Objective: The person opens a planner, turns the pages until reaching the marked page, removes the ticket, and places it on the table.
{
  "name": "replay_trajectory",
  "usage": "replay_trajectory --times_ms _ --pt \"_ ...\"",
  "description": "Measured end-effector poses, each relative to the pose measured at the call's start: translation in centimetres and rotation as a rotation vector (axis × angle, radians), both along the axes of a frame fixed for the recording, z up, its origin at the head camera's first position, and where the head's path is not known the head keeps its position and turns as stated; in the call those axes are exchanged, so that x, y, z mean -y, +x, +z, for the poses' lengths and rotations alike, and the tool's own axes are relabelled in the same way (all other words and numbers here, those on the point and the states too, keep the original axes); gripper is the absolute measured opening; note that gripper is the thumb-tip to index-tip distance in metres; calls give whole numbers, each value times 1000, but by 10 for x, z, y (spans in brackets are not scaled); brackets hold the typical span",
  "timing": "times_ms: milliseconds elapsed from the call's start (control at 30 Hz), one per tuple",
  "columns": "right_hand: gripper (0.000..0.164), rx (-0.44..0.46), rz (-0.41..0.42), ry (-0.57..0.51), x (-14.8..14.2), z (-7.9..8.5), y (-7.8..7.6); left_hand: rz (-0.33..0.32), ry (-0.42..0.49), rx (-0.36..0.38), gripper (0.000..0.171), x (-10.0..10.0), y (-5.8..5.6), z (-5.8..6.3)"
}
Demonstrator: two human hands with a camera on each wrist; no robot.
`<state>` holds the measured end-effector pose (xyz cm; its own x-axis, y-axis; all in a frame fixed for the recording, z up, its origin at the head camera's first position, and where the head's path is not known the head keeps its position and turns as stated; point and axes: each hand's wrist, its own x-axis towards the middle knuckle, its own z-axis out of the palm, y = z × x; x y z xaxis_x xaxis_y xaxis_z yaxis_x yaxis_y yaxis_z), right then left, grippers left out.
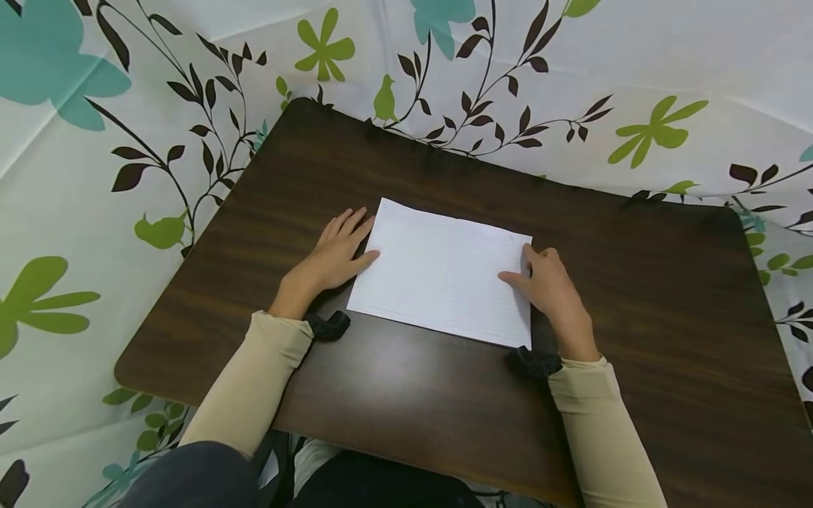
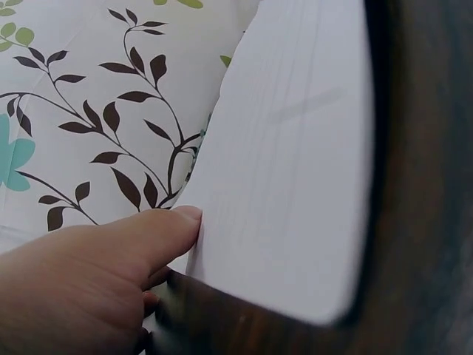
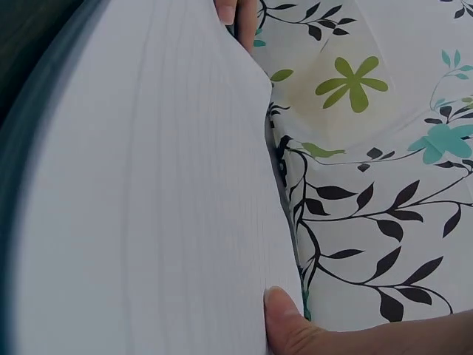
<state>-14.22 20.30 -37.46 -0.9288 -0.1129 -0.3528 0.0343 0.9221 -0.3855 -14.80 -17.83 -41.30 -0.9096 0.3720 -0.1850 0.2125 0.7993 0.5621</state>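
Note:
A white ruled notebook [image 1: 438, 275] lies open on the dark wooden table, a faint crease down its middle. My left hand [image 1: 333, 254] rests at its left side, fingers straight and spread on the tabletop, thumb across the page edge. In the left wrist view, that hand's thumb [image 2: 174, 225] touches the paper [image 2: 288, 163]. On the right side, my right hand [image 1: 552, 289] holds the edge between a thumb on the page and bent fingers, partly hidden. The right wrist view has the thumb [image 3: 284, 318] at the edge of the paper [image 3: 162, 177].
The brown table [image 1: 381, 395] has rounded corners. A white curtain [image 1: 559, 42] with leaf, flower and bird prints hangs behind and to the left of it. Each wrist carries a black band [image 1: 329, 326]. The person's dark-clothed lap is below the near edge.

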Motion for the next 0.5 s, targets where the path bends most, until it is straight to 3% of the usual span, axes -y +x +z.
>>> replay_trajectory --times_ms 500 --pt "67 -122 3 80 11 1 6 2 -24 13 75 1 -1 0"
